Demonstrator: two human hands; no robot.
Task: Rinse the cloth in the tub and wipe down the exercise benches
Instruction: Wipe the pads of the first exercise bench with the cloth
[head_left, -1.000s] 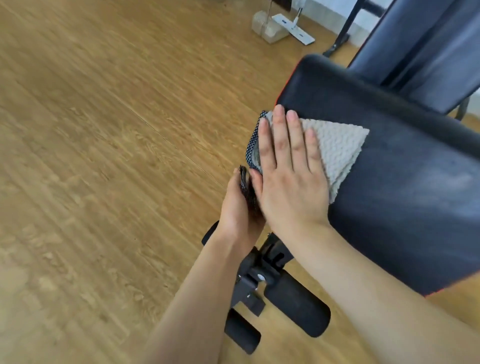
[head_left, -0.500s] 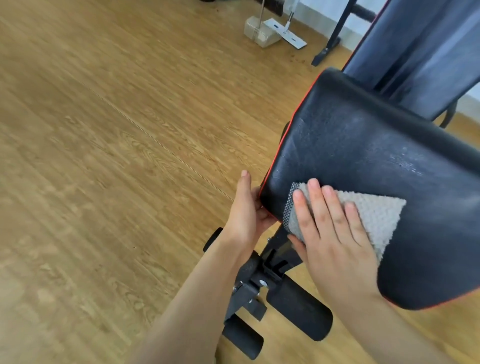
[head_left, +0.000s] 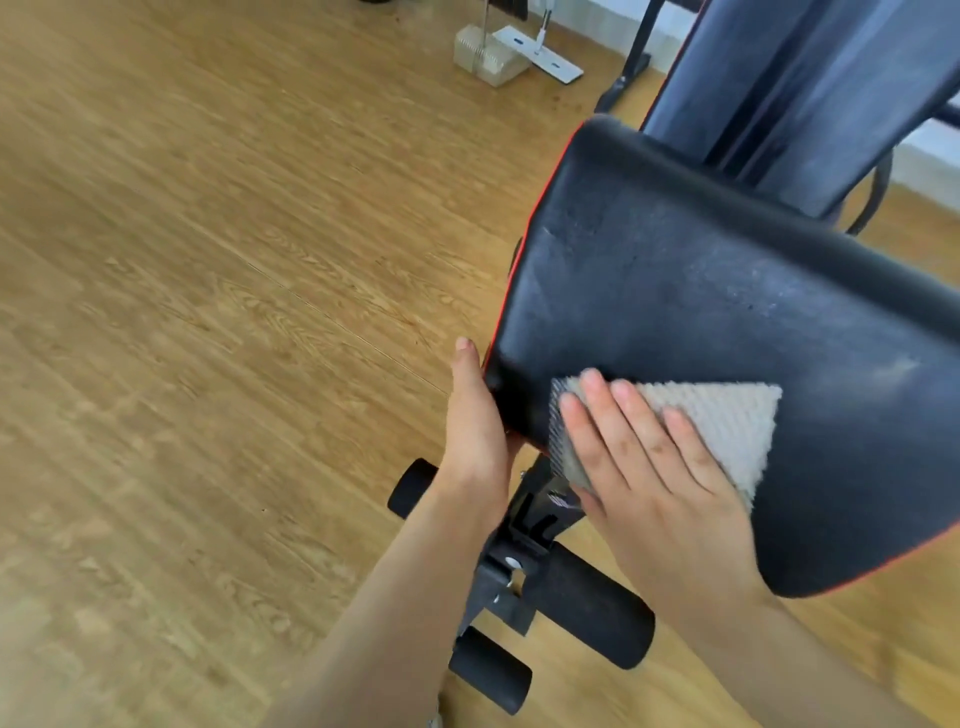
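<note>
A black padded bench seat (head_left: 701, 291) with red piping fills the right half of the view, its surface streaked. A beige textured cloth (head_left: 727, 421) lies flat on the seat's near left part. My right hand (head_left: 654, 467) presses on the cloth with straight, spread fingers. My left hand (head_left: 475, 421) holds the seat's left edge, thumb up along the side, fingers hidden under the pad. No tub is in view.
Black foam leg rollers (head_left: 587, 608) and a metal bracket (head_left: 511, 571) sit below the seat. The dark backrest (head_left: 800, 73) rises at top right. A flat mop head (head_left: 537, 54) and a pale block (head_left: 483, 54) lie on the wooden floor (head_left: 208, 312) at the far top.
My right hand has slid the cloth from the seat's far left part down to its near left part. My left hand stays on the seat's left edge.
</note>
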